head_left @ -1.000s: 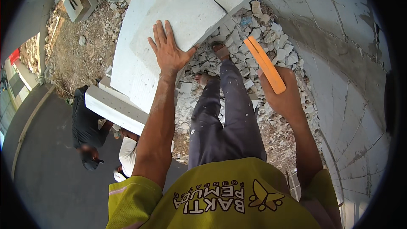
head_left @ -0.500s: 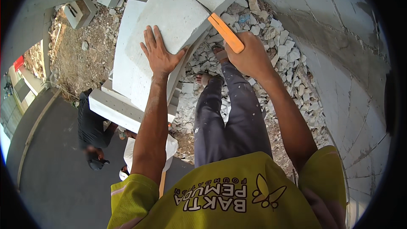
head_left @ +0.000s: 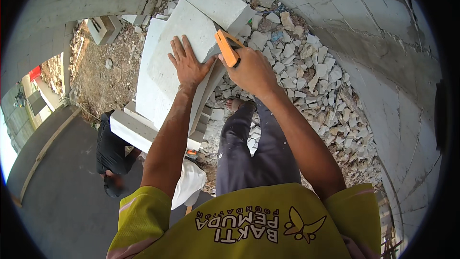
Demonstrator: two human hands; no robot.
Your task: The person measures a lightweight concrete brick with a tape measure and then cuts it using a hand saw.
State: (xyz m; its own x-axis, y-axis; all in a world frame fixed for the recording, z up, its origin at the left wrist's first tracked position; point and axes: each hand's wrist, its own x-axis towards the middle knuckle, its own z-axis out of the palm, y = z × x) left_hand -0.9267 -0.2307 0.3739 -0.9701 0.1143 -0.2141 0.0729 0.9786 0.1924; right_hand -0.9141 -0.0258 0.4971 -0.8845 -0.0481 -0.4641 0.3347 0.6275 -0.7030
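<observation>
Hands (head_left: 191, 67) on up-slanting block (head_left: 179, 43)

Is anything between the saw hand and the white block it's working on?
Nothing visible. The right hand grips the orange-handled saw, which meets the white block directly. The left hand lies flat on the block beside it.

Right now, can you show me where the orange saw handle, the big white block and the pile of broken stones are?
orange saw handle (head_left: 226, 48), head view, middle of the grip above the fist.
big white block (head_left: 177, 43), head view, bare top face.
pile of broken stones (head_left: 306, 76), head view, rubble right of the arm.
</observation>
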